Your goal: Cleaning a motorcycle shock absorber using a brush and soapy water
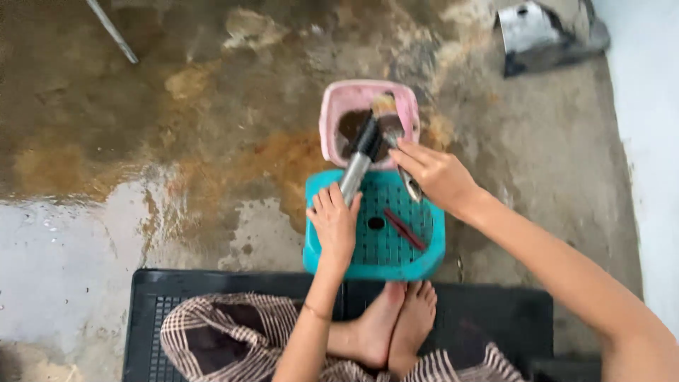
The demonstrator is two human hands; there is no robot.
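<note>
My left hand [334, 225] grips the lower end of a long grey metal cylinder [358, 164] with a black upper part, held slanted over a turquoise plastic stool [375, 263]. My right hand [433, 173] holds a brush [391, 126] whose bristles reach into a pink tub [329, 113] of dark brown liquid. The cylinder's top end sits over the tub too. A small dark red stick [404, 228] lies on the stool's perforated top.
Wet, rust-stained concrete floor [177, 141] surrounds the stool. I sit on a black plastic crate [495, 311], bare feet [396, 322] at its front. A metal rod [112, 30] lies top left, a grey metal part [537, 32] top right, a pale wall at the right.
</note>
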